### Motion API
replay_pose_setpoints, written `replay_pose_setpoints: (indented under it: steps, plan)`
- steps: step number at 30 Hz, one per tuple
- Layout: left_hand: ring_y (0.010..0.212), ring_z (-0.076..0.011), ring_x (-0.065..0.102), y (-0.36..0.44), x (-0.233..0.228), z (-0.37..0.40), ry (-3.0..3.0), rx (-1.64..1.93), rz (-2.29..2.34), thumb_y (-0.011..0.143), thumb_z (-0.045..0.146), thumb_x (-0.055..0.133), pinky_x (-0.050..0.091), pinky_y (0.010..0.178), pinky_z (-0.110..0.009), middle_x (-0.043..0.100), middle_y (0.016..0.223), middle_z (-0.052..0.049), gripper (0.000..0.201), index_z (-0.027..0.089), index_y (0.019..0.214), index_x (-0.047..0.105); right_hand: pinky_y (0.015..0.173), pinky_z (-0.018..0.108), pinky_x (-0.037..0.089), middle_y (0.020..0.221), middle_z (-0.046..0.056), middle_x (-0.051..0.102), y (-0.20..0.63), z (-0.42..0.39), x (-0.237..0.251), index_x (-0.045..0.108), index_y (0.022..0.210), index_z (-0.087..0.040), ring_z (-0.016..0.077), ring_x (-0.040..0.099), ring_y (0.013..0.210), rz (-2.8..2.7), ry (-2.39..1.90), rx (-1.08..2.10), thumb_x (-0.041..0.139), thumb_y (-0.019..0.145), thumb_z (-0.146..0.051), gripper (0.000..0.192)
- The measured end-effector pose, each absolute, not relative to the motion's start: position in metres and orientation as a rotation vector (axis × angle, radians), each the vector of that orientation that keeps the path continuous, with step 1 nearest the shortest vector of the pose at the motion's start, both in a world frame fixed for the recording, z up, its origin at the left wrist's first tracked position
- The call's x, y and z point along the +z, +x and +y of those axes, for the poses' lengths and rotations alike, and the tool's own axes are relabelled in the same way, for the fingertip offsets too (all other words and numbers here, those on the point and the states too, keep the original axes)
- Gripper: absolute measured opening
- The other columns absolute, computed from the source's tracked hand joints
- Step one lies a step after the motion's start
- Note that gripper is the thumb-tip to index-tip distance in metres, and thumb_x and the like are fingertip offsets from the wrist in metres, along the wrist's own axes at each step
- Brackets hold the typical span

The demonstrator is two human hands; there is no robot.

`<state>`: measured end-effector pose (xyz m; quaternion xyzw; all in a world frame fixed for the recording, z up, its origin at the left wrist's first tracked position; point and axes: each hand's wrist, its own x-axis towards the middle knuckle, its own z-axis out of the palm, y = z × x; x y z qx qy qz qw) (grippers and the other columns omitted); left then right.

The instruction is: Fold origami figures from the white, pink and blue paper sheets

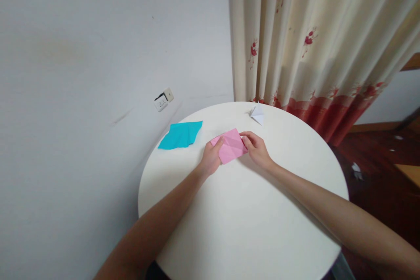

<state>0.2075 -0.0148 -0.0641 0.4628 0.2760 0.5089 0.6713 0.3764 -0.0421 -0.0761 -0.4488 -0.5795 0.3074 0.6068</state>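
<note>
A creased pink paper sheet (230, 145) lies on the round white table (243, 210), folded into a rough rectangle. My left hand (211, 156) pinches its left edge with thumb and fingers. My right hand (256, 148) presses and grips its right edge. Both forearms reach in from the near side of the table.
A creased teal paper sheet (180, 134) lies at the table's left rim. A small folded white paper figure (257, 113) sits at the far edge. A curtain (315, 43) hangs behind, a wall socket (163, 99) is on the grey wall, and wooden floor (377, 170) lies to the right.
</note>
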Motion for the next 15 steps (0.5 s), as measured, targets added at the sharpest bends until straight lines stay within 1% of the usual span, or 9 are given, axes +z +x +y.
replay_pose_setpoints:
  steps: [2, 4, 7, 9, 11, 13, 15]
  plan:
    - [0.111, -0.0276, 0.064, 0.207, -0.065, -0.014, 1.033, 1.155, 0.631, 0.080, 0.044, 0.071, 0.049, 0.096, -0.041, 0.071, 0.110, -0.015, 0.045, 0.012, 0.111, 0.063, 0.058, 0.026, 0.045, 0.079, 0.005, 0.066, 0.377, -0.042, -0.077, 0.066, 0.094, -0.016, 0.0162, 0.058, 0.068, -1.343, -1.049, 0.807, 0.045, 0.090, -0.055, 0.044]
    - [0.110, -0.0273, 0.064, 0.208, -0.066, -0.013, 1.015, 1.184, 0.632, 0.081, 0.044, 0.070, 0.049, 0.095, -0.041, 0.070, 0.111, -0.015, 0.046, 0.012, 0.112, 0.062, 0.049, 0.024, 0.043, 0.069, 0.004, 0.064, 0.377, -0.042, -0.079, 0.065, 0.092, -0.015, 0.0152, 0.058, 0.058, -1.334, -1.050, 0.967, 0.044, 0.089, -0.060, 0.049]
    - [0.107, -0.0269, 0.065, 0.208, -0.069, -0.010, 0.974, 1.249, 0.633, 0.080, 0.043, 0.071, 0.050, 0.093, -0.041, 0.069, 0.116, -0.016, 0.048, 0.012, 0.116, 0.061, 0.041, 0.022, 0.037, 0.063, 0.002, 0.064, 0.377, -0.043, -0.081, 0.064, 0.090, -0.015, 0.0130, 0.056, 0.047, -1.345, -1.051, 1.111, 0.058, 0.081, -0.060, 0.047]
    - [0.104, -0.0257, 0.066, 0.207, -0.070, -0.007, 0.970, 1.286, 0.648, 0.078, 0.040, 0.074, 0.051, 0.091, -0.039, 0.068, 0.118, -0.015, 0.053, 0.013, 0.121, 0.059, 0.041, 0.021, 0.035, 0.057, 0.002, 0.063, 0.377, -0.044, -0.081, 0.064, 0.081, -0.014, 0.0110, 0.051, 0.043, -1.361, -1.076, 1.102, 0.063, 0.079, -0.058, 0.044]
    - [0.100, -0.0234, 0.067, 0.200, -0.067, -0.003, 1.038, 1.305, 0.688, 0.074, 0.037, 0.077, 0.051, 0.087, -0.035, 0.068, 0.118, -0.014, 0.059, 0.015, 0.126, 0.058, 0.042, 0.022, 0.034, 0.052, 0.002, 0.061, 0.378, -0.043, -0.081, 0.061, 0.071, -0.015, 0.0101, 0.048, 0.042, -1.376, -1.095, 1.074, 0.061, 0.080, -0.057, 0.044]
    - [0.093, -0.0210, 0.068, 0.190, -0.061, 0.003, 1.180, 1.260, 0.732, 0.071, 0.035, 0.080, 0.051, 0.082, -0.031, 0.069, 0.114, -0.012, 0.065, 0.016, 0.130, 0.057, 0.043, 0.022, 0.034, 0.050, 0.001, 0.059, 0.381, -0.043, -0.080, 0.059, 0.067, -0.016, 0.0102, 0.047, 0.042, -1.415, -1.095, 1.062, 0.057, 0.082, -0.058, 0.044]
    - [0.086, -0.0198, 0.068, 0.176, -0.054, 0.009, 1.303, 1.100, 0.738, 0.071, 0.037, 0.080, 0.050, 0.077, -0.029, 0.071, 0.107, -0.012, 0.068, 0.016, 0.132, 0.057, 0.044, 0.023, 0.032, 0.049, -0.001, 0.056, 0.386, -0.042, -0.079, 0.057, 0.066, -0.017, 0.0100, 0.045, 0.043, -1.506, -1.084, 1.064, 0.054, 0.085, -0.056, 0.044]
